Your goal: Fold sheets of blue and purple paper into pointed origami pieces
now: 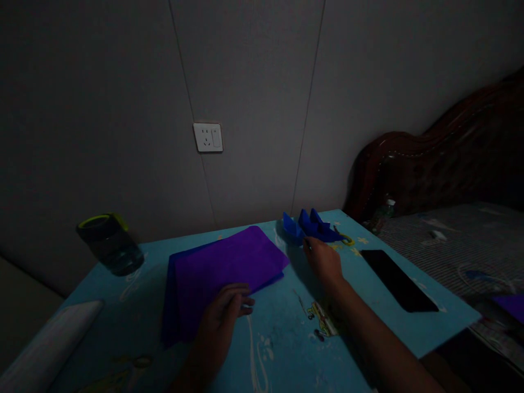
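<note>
Purple paper [229,262] lies over darker blue paper [168,311] on the light blue table cover [278,327]. Over the lower right part of the purple paper is my left hand [225,316], its fingers apart and slightly curled, with nothing in it. My right hand [323,259] reaches to the back right, its fingers closed round a small dark object whose kind is too small to tell. Just beyond those fingers stands a folded blue paper shape [292,228], beside darker blue folded paper shapes [321,228].
A dark cup with a green rim [117,248] stands at the left, near a white object [57,344]. Yellow-handled scissors [347,240] lie behind a black flat object [397,279] on the right. Past the table edge are a bed [450,229] and a bottle [385,213].
</note>
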{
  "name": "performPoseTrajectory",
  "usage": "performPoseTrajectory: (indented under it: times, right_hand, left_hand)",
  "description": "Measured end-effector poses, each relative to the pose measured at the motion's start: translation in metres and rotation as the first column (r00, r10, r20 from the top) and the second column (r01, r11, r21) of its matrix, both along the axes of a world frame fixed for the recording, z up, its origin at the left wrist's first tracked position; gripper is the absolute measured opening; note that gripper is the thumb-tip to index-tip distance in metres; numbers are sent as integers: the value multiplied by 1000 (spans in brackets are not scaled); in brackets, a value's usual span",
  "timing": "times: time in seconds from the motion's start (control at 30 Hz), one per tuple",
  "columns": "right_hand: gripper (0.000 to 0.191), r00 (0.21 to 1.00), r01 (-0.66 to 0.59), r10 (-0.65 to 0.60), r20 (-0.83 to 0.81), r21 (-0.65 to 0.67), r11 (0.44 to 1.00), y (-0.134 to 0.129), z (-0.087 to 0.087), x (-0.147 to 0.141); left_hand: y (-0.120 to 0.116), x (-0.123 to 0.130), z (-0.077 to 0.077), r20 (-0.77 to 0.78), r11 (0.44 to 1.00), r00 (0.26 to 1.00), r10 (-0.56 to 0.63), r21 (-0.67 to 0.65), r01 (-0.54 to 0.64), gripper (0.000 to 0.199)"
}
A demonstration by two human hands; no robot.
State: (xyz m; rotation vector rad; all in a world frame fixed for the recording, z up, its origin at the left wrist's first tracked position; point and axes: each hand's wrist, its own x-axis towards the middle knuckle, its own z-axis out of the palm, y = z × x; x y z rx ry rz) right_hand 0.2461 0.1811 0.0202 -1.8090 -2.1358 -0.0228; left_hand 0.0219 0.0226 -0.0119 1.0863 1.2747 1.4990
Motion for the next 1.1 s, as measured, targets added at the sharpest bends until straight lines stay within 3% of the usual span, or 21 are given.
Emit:
performPoseTrajectory:
  times: [0.33,1.1]
  right_hand:
    - [35,993,83,-75,94,-87,993,4,-6,3]
    - [38,987,107,-95,128,-93,990,11,-11,9]
  left_hand:
    - [-2,4,13,-69,1000,997,-27,2,27,38]
    - [-6,5,12,-117,999,992,-54,-15,52,34]
